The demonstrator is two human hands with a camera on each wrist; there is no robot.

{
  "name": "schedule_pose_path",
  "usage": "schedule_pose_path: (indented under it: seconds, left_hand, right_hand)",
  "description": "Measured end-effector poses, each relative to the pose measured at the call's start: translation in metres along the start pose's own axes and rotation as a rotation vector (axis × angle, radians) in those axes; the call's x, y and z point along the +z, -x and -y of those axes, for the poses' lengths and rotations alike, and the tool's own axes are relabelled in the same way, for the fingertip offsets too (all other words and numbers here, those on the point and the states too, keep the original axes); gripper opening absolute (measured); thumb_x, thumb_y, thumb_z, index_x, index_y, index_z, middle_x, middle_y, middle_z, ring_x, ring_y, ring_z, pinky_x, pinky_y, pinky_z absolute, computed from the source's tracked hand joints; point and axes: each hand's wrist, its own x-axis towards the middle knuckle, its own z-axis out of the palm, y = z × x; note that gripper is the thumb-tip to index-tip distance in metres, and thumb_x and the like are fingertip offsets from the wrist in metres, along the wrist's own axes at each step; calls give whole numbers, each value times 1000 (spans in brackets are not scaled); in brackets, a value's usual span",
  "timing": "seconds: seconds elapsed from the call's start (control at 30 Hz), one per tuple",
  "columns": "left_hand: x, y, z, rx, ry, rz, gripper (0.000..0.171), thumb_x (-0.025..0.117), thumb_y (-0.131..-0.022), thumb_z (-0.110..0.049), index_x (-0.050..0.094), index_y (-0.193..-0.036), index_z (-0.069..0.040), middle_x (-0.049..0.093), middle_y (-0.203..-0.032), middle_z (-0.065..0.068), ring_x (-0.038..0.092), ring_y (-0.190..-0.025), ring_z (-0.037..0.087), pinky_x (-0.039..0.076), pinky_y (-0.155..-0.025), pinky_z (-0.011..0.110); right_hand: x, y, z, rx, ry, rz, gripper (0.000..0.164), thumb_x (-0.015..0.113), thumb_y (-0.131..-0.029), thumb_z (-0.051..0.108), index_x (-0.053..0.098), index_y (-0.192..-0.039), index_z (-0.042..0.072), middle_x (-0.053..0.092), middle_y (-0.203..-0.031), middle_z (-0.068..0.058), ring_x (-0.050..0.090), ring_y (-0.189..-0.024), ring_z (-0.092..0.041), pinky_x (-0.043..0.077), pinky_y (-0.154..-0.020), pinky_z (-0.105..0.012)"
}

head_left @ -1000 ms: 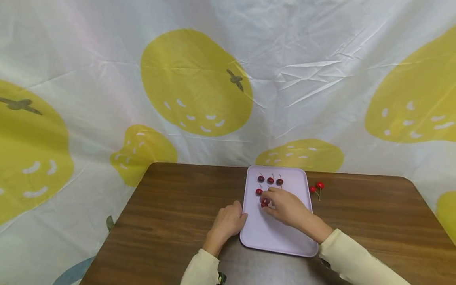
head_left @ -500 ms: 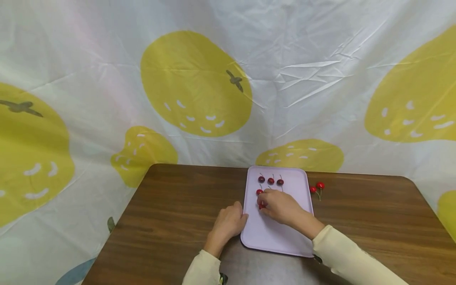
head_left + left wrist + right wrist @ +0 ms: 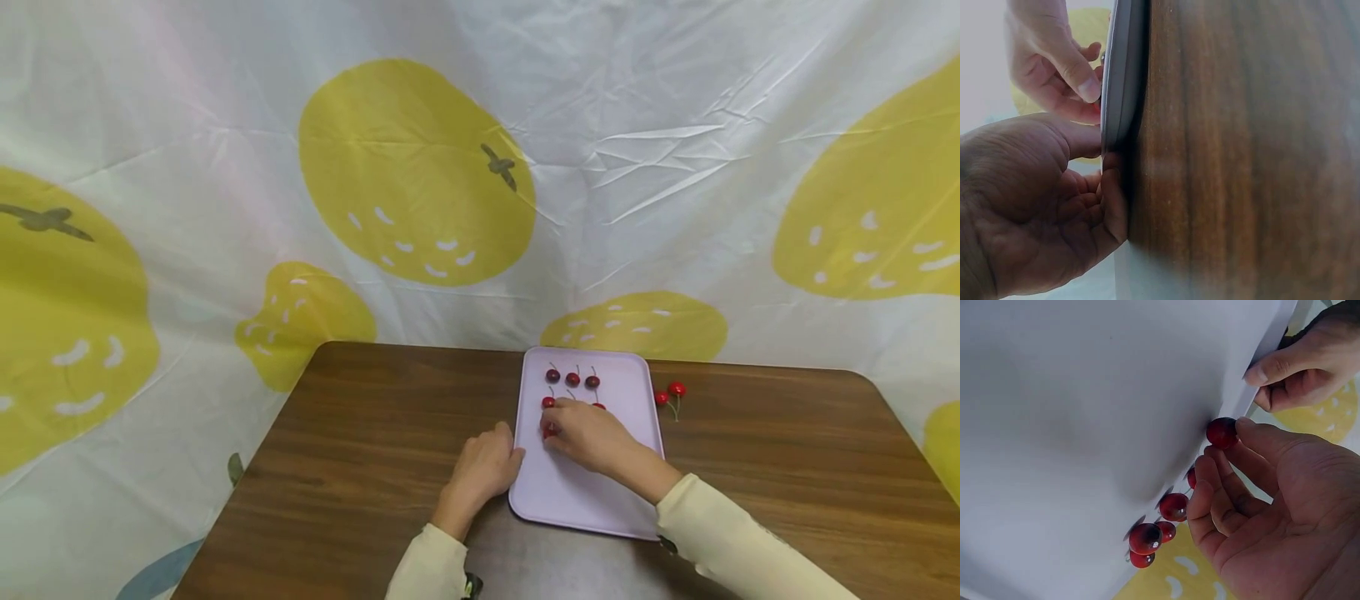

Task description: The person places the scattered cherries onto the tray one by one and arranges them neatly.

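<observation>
Your left arm (image 3: 429,562) rises from the bottom edge of the head view, left of centre; your left hand (image 3: 482,461) grips, thumb opposed to bent fingers (image 3: 1115,215). Your right arm (image 3: 742,529) slants in from the lower right, and your right hand (image 3: 588,435), its back upward, pinches with the thumb (image 3: 1266,439), the lower fingers (image 3: 1200,515) curled.

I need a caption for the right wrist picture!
Right hand pinches a dark red cherry while left hand grips the tray.
</observation>
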Motion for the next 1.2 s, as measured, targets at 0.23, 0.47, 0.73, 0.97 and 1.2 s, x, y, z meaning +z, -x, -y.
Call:
schedule_pose_path:
  seconds: [0.23, 0.47, 0.73, 0.97, 1.2]
  left_hand:
    - [-1, 1, 0, 1, -4, 0, 27, 69, -99, -25, 61, -100, 0, 73, -90, 24, 72, -85, 45, 57, -77, 52]
    - [0, 1, 0, 8, -5, -12, 26, 70, -99, -25, 61, -98, 0, 73, -89, 24, 72, -84, 45, 56, -75, 53]
    - [-1, 2, -1, 13, -5, -17, 26, 70, -99, -24, 60, -96, 0, 72, -87, 24, 72, -81, 45, 56, -72, 52]
    - [-2, 2, -1, 13, -8, -16, 26, 70, -99, -24, 60, -97, 0, 72, -86, 23, 72, -80, 44, 56, -72, 52]
    - [-1, 2, -2, 9, -5, -6, 26, 69, -100, -25, 60, -98, 0, 72, -87, 23, 72, -81, 44, 56, -73, 52]
  right_hand:
    - [0, 1, -2, 15, 3, 16, 11, 83, -89, 15, 75, -97, 16, 71, -97, 0, 65, -79, -13, 55, -69, -35]
    - [0, 0, -2, -5, 4, 13, 11, 82, -89, 15, 74, -97, 15, 71, -94, 0, 64, -78, -13, 54, -69, -34]
    - [1, 0, -2, -2, -3, 4, 12, 83, -89, 16, 74, -97, 15, 72, -93, 0, 62, -76, -12, 54, -69, -33]
    - [1, -1, 0, 13, -14, 9, 15, 83, -89, 18, 74, -100, 15, 71, -92, 0, 60, -75, -11, 53, -68, -33]
    - [1, 1, -1, 5, -5, 22, 17, 84, -87, 14, 74, -101, 16, 71, -96, 0, 64, -81, -13, 55, -70, -34]
